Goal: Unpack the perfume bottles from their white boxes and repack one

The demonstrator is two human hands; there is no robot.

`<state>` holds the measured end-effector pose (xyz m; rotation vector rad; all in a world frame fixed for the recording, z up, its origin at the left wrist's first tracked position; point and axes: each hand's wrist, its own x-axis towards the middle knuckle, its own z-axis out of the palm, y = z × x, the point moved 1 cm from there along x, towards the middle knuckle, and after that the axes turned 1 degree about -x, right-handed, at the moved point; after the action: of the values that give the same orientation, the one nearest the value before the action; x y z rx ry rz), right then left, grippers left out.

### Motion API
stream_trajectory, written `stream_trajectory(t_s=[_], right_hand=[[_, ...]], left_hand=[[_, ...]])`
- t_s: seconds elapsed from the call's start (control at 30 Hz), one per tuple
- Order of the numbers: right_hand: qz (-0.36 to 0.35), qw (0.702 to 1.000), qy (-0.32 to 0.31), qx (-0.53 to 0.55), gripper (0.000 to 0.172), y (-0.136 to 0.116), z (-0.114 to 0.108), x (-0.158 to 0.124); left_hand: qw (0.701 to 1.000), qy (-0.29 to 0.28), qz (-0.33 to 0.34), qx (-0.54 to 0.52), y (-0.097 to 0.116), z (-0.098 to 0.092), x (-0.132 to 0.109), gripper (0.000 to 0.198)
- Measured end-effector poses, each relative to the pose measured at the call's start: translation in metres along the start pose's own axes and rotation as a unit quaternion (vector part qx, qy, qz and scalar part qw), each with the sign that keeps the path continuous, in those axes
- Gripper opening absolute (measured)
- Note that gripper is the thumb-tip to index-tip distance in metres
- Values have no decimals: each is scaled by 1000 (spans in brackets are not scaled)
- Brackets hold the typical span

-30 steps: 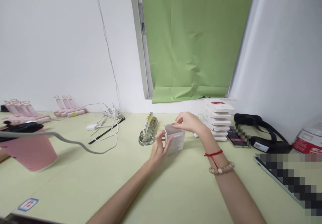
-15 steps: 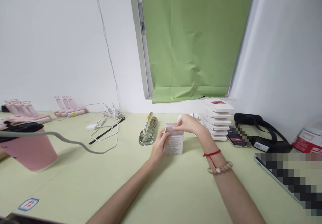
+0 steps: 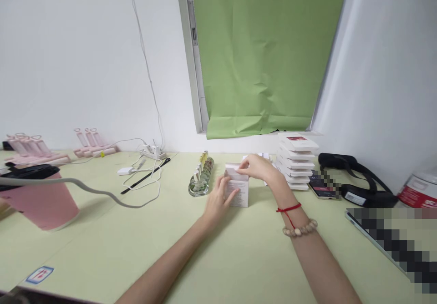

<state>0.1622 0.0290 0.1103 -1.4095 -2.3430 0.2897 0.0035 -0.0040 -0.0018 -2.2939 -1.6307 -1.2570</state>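
Note:
A small pale pink box [image 3: 241,195] with printed text stands upright on the table, its top open. My left hand [image 3: 217,200] holds it at the left side, with a finger and thumb reaching onto the printed front. At the upper right edge, the fingers of my right hand [image 3: 254,166] pinch a flap of the box. The inside of the box is mostly hidden. Just left of the box runs a row of glass bottles [image 3: 199,184] with gold and silver tops.
A stack of white boxes [image 3: 297,163] stands at the right, beside a phone [image 3: 322,184] and a black headset [image 3: 365,195]. At the left are a pink cup [image 3: 44,201], white cables [image 3: 159,190] and pink tubes [image 3: 89,138]. A tablet-like device [image 3: 385,245] lies front right.
The thumb of my left hand has spread out across the front of the box. My right hand has barely moved, still at the top flap.

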Motion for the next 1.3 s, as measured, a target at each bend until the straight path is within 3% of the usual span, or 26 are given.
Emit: stream_trajectory(t_s=[0.17,0.33,0.47,0.53,0.63,0.73,0.93,1.07,1.3], right_hand=[[-12,999,39,-11,22,7,3,5],[-30,999,33,8,30,17,8,9],[3,999,35,22,23,16,4,6],[19,999,23,24,30,11,1,3],[18,998,-2,52,49,2,-2,0],[9,995,-30,94,52,-6,-3,-3],[-7,992,-79,100,43,-12,-3,-6],[-17,992,-86,86,39,-12,-2,-6],[-3,999,-47,7,33,-7,-3,-5]], left_hand=[[1000,12,21,12,-3,0,0,45],[997,51,54,16,-5,1,1,56],[996,60,52,34,-6,1,1,62],[997,51,39,34,-4,-1,0,67],[1000,8,13,17,1,-4,-1,61],[1000,-6,-12,-2,6,-6,-1,50],[995,6,-84,-61,2,-4,3,37],[990,-4,-109,-90,-1,-2,3,39],[996,-4,-79,-50,-1,0,0,42]])
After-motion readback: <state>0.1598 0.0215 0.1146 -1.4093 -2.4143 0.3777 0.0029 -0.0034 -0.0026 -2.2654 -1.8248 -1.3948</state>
